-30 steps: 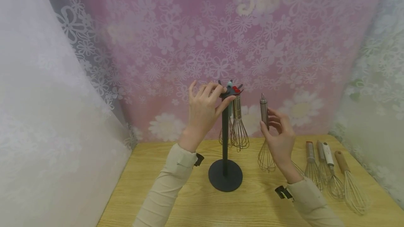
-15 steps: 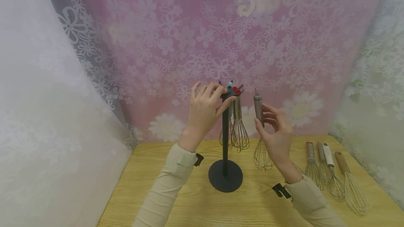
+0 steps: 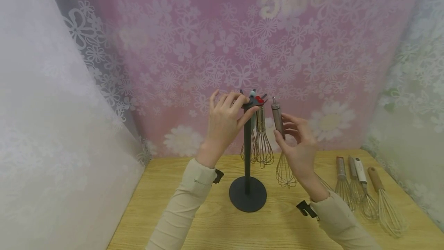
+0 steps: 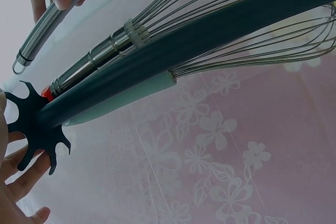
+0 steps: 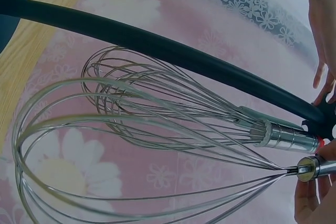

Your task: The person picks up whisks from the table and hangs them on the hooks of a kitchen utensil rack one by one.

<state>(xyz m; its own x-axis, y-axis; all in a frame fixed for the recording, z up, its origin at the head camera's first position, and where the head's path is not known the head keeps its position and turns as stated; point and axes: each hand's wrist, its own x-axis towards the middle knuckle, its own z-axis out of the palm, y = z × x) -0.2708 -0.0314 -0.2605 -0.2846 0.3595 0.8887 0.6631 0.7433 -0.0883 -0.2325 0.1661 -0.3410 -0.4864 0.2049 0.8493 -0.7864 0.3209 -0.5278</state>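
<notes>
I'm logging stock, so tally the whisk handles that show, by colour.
Silver or grey handles: 4
Mint green handle: 1
White handle: 1
Brown handle: 1
Total: 7
Wires beside the right wrist show no handle, so are uncounted.

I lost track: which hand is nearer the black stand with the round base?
Left: the left hand holds the stand at its top; the right hand is apart, to its right, holding a silver metal whisk.
</notes>
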